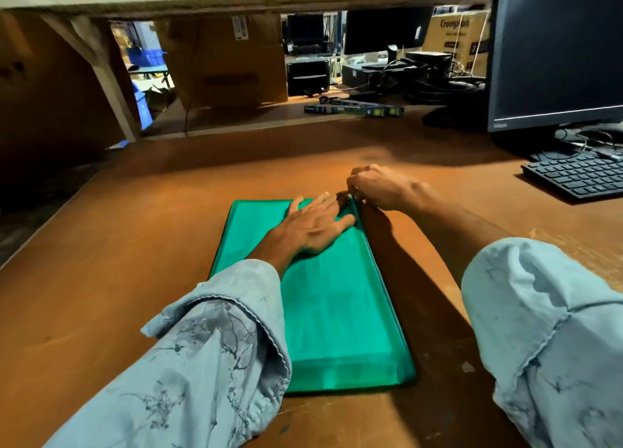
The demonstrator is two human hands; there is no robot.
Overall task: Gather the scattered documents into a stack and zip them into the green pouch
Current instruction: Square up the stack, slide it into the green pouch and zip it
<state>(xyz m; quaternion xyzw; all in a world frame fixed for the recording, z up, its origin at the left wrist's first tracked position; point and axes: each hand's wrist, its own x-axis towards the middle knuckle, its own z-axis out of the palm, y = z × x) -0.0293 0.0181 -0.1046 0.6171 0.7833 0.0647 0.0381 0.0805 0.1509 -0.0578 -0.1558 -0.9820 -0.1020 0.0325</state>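
The green pouch [337, 306] lies flat on the brown desk [135, 245], its long side running away from me. My left hand [315, 225] rests palm down on the pouch's far end, fingers spread. My right hand [377, 186] sits at the pouch's far right corner, fingers pinched on what looks like the zipper pull, which is mostly hidden. No loose documents show on the desk; the pouch looks filled and bulges slightly.
A black keyboard [576, 174] and a dark monitor [559, 53] stand at the right. A long thin box [354, 110] lies at the desk's far edge. Cardboard boxes [229, 63], cables and other equipment sit beyond.
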